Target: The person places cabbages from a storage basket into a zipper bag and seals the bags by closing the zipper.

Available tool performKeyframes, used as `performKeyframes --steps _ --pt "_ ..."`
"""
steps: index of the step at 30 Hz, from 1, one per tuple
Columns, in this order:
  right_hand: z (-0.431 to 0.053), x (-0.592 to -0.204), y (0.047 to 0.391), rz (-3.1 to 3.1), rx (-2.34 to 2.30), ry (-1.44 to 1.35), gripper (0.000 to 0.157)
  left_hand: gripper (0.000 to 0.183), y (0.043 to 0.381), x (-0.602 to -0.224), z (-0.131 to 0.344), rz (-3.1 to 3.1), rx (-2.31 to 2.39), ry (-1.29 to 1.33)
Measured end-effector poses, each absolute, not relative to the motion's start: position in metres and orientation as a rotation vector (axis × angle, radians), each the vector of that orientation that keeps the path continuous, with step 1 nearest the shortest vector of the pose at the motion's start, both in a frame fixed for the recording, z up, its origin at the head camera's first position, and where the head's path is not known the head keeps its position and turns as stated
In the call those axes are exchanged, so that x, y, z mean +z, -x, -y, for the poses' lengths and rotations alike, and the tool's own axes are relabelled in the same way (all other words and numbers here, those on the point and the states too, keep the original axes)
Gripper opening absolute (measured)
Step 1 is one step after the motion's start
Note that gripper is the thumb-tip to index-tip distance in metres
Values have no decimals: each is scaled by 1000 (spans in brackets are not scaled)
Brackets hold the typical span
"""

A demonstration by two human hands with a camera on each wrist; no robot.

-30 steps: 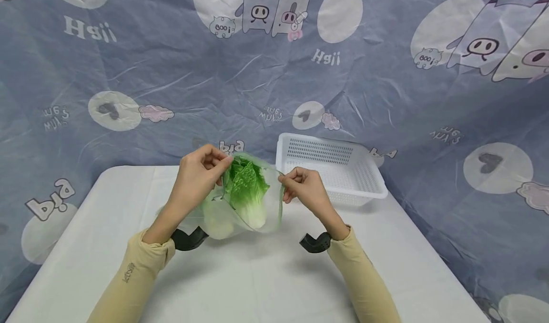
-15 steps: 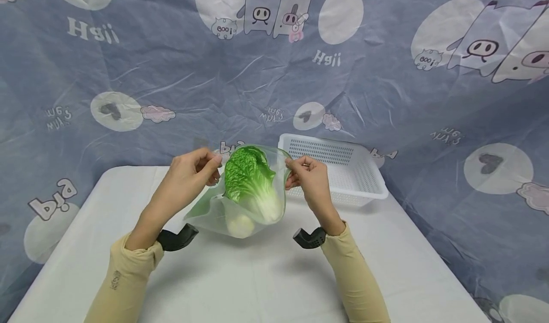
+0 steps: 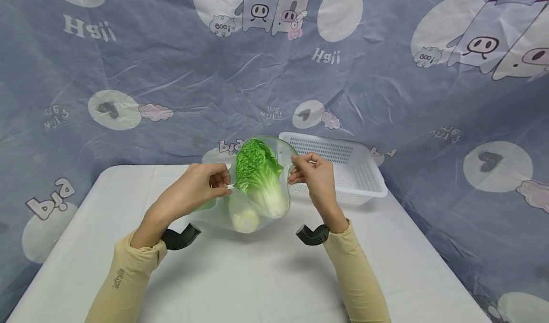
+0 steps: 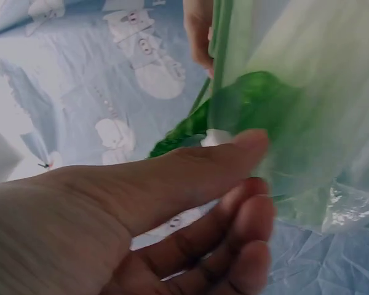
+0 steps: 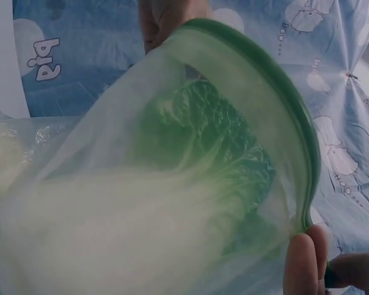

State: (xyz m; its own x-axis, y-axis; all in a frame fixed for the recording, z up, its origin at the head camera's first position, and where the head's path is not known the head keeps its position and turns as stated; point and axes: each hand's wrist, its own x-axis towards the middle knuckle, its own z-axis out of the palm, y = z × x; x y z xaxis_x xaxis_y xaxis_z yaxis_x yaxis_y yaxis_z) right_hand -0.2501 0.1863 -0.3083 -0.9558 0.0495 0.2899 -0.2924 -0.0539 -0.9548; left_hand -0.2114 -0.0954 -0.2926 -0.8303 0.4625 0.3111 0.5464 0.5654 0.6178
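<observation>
A translucent zip bag (image 3: pixel 223 216) with a green rim hangs between both hands over the white table. Inside it sits a napa cabbage (image 3: pixel 259 175), its green leaves toward the opening and its white base toward me. Beside that base, a pale rounded thing (image 3: pixel 244 220) shows through the film. My left hand (image 3: pixel 195 189) pinches the bag's edge at a small white tab (image 4: pixel 215 137), left of the leaves. On the other side my right hand (image 3: pixel 315 173) pinches the green rim (image 5: pixel 277 70) between thumb and fingers. The rim arches open between the hands.
A white perforated plastic basket (image 3: pixel 364 192) stands at the back right of the table (image 3: pixel 253 275), just behind my right hand. Behind the table's far edge hangs a blue-grey cloth (image 3: pixel 193 75) with cartoon prints.
The bag and cabbage have shifted right and slightly up, with more of the cabbage showing. My right hand moved up and right; my left hand moved from the upper rim down to the white tab.
</observation>
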Motion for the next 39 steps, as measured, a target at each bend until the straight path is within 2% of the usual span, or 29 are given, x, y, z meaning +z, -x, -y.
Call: performKeyframes --steps 6,15,19,23,27,34,39 --pt "-196 -301 247 2015 2117 -274 18 9 216 -292 91 2535 -1145 850" --pt "-210 -288 238 2044 2058 -263 14 11 219 -288 102 2174 -1269 592" --pt "-211 -284 235 2080 1959 -237 14 12 219 -286 105 2112 -1330 565" --pt "-211 -282 232 2140 1827 -243 19 14 216 -283 108 2124 -1446 609" --pt "-212 -284 233 2187 1784 -415 27 15 215 -281 111 2133 -1527 654" --pt "-214 -289 237 2151 1600 -1000 31 19 221 -281 112 2003 -1599 492" --pt "-212 -291 238 2249 1284 -1056 21 21 226 -282 113 1898 -1679 469"
